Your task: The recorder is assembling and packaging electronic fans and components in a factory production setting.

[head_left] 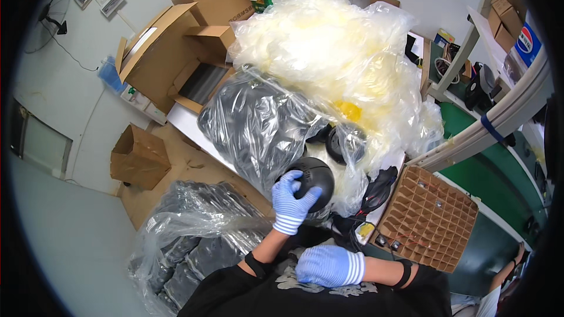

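Note:
My left hand (291,199), in a blue glove with white cuff stripes, grips the near left side of a black, round, dome-like shell (318,181). The thumb and fingers spread over its curved surface. Close to my chest is my right hand (330,266) in a matching glove, curled with the back of it showing; the fingers are hidden beneath. Another black round part (343,144) lies just beyond the shell, partly under clear plastic. Left of it, a large clear bag (255,123) covers dark items.
A heap of pale, yellowish plastic bags (329,47) fills the far table. A cardboard divider grid (432,217) sits at right, by black cables (346,226). At lower left is a bag of dark parts (194,258). Cardboard boxes (155,53) stand far left; another person's arm (508,267) shows lower right.

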Demonstrator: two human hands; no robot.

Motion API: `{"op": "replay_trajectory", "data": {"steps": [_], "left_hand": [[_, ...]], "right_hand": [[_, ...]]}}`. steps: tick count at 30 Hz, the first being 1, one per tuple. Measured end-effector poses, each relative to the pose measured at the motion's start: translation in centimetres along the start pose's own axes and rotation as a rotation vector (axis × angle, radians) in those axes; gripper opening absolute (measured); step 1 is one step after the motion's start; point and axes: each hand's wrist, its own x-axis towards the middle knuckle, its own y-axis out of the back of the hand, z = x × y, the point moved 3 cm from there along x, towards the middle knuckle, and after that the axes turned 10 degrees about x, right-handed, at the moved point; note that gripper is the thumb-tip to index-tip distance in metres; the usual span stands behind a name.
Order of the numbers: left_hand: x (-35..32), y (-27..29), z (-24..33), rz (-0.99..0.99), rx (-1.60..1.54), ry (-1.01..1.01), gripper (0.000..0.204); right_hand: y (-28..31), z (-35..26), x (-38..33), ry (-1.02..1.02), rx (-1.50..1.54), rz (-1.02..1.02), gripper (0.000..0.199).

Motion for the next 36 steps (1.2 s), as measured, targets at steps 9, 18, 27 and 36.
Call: {"op": "replay_trajectory", "data": {"steps": [9,18,27,36], "left_hand": [[0.3,-2.5,-0.6,-0.103,-0.086,0.027,0.062],[1.3,-3.3,0.9,-0.289,-0.442,0.239,0.057],[1.1,-2.7,1.4,-0.324,-0.572,0.249,0.056],[0.1,-0.2,4.7,-0.728,-0.812,0.204,0.048]], "right_hand": [[25.0,13.9,-6.6,-0.415,0.139,1.28,0.018],[32.5,23.5,-10.8,-0.729,0.007,1.426,0.022],[28.5,17.2,-12.1,-0.455,-0.217,1.486,0.032],[11.8,1.7,-3.3,-0.103,-0.379,0.255,0.101]]}}
